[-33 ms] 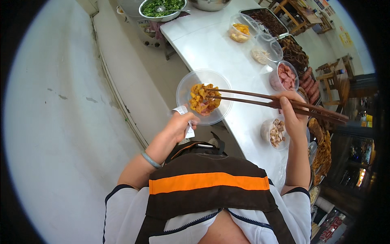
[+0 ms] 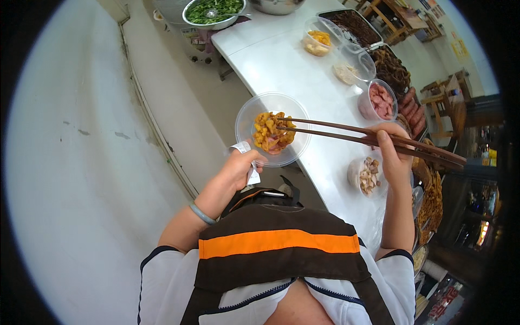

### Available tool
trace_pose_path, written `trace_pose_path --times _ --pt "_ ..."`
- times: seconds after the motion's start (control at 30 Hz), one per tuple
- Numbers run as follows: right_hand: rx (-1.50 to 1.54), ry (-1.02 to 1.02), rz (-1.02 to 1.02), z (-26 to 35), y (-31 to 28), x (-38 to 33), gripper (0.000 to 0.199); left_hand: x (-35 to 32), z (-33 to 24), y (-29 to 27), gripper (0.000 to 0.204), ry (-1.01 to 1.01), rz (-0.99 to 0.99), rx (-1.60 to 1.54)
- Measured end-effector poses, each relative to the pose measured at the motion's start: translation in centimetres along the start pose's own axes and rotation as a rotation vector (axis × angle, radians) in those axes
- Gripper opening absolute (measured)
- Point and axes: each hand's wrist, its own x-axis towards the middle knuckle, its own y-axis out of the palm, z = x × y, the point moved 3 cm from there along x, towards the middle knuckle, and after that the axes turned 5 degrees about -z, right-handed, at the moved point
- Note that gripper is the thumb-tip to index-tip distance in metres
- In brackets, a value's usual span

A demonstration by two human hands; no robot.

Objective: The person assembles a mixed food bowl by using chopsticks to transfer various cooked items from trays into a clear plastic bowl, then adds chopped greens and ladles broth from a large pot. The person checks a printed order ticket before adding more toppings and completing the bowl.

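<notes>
On the far left, a metal basin [image 2: 214, 15] with chopped green leaves stands beside the white surface [image 2: 271, 54]. Nearer, the left hand [image 2: 242, 165], with a pale bracelet [image 2: 202, 214] on its wrist, holds a clear plastic bowl [image 2: 277, 102] by the near-left rim. The fingers of this hand are clamped on the rim, the thumb at the top, and a white paper slip [image 2: 253, 176] is also there by the fingers. The bowl is round and shallow, just in front of the left edge of the surface. In it lies a small heap of yellow-brown food [image 2: 266, 131], glossy and uneven, with some pink at its near side.

Two long brown chopsticks [image 2: 331, 126] reach into this heap from the right. Their thin tips are slightly apart; whether they pinch a piece, I cannot tell. Farther on the surface are a tub [image 2: 310, 46] with yellow pieces and a tub [image 2: 356, 58] with pale pieces. More to the right stand a tub [image 2: 362, 104] of pink slices and, nearer, a tub [image 2: 354, 174] of light cubes. The right hand [image 2: 394, 146] has its fingers closed around the chopsticks, the thumb lying along them. Beyond it, at right, lie reddish sausages [image 2: 413, 115].
</notes>
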Motion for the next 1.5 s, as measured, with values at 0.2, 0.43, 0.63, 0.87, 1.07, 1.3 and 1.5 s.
trace_pose_path --times 0.2,0.43,0.63,0.87,1.07,1.3,1.5 --pt "0.144 0.084 -0.158 0.1 -5.4 -3.4 0.011 0.4 -0.3 2.7 0.085 -0.06 0.101 0.048" --pt "-0.052 0.213 -0.1 0.0 -4.2 -6.4 0.007 1.5 1.4 7.1 0.082 -0.104 0.283 0.237" --pt "-0.155 0.08 -0.39 0.9 -6.8 -10.7 0.008 1.7 2.5 8.8 0.058 -0.169 0.3 0.267" --pt "0.206 0.016 -0.684 0.8 -16.0 -16.6 0.015 0.4 4.3 10.5 0.05 -0.023 0.357 0.296" --pt "0.022 -0.127 -1.27 -1.9 -35.9 -26.5 0.016 -3.6 5.4 15.3 0.07 0.089 0.104 0.348" --pt "-0.696 0.254 -1.378 -10.7 -51.9 -35.4 0.022 -7.4 9.5 29.7 0.067 0.115 0.389 0.399" --pt "-0.652 0.238 -1.239 -16.7 -55.3 -34.9 0.022 -10.5 17.3 38.3 0.07 -0.112 0.533 0.589"
